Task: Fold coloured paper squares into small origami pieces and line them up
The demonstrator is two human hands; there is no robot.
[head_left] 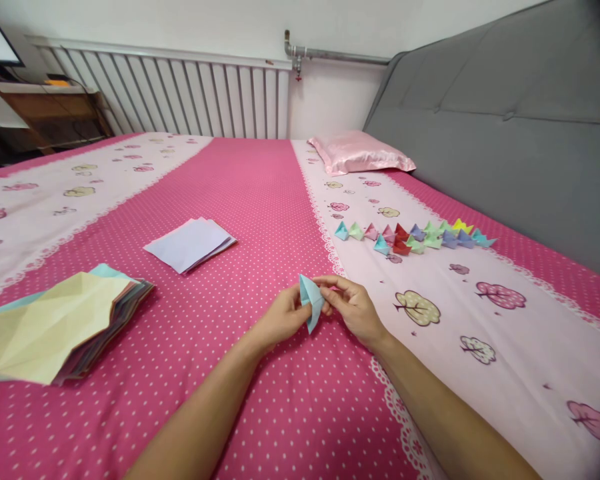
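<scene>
A light blue folded paper boat (pixel 311 303) is held between my two hands above the pink dotted bedspread. My left hand (pixel 286 313) pinches its left side, thumb on the near face. On the opposite side, my right hand (pixel 351 305) grips the boat's edge between thumb and fingers; some fingertips are hidden behind the paper. Beyond my right hand, several small paper boats (pixel 401 239) in blue, green, pink, red, purple and yellow stand in close rows on the bed.
A stack of pale lilac paper sheets (pixel 190 245) lies left of my hands. Nearer the left edge is a thicker pile of creased coloured paper (pixel 55 327). A pink pillow (pixel 360 152) rests by the grey headboard (pixel 505 127). Behind the bed runs a white radiator (pixel 180 90).
</scene>
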